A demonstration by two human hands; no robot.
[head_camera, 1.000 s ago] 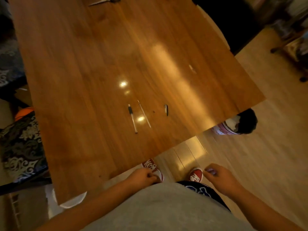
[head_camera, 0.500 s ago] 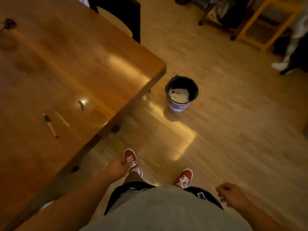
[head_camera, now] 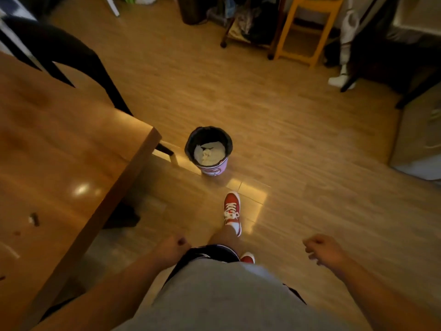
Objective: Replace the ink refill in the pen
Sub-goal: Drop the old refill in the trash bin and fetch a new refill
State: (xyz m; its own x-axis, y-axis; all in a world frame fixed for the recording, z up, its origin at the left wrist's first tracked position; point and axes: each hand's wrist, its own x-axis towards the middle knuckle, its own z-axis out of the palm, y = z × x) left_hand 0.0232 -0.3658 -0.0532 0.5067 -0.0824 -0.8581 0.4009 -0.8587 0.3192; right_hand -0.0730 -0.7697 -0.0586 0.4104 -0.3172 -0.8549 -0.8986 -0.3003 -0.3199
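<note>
You stand facing the bin (head_camera: 208, 151) with left hand (head_camera: 173, 249) and right hand (head_camera: 322, 251) curled, contents indiscernible; no pen visible on the table (head_camera: 62, 149) left of it, so progress cannot be judged.

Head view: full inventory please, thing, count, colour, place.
table: 1, brown wood, left
small dark piece: 1, on the table near left edge; too blurred to identify
chair: 1, black, behind the table
bin: 1, black liner, purple base, white paper inside, on floor centre
stool: 1, yellow wood, top right
floor: light wood
shoes: 2, red and white, on floor
left hand: curled, low centre
right hand: curled, lower right
</note>
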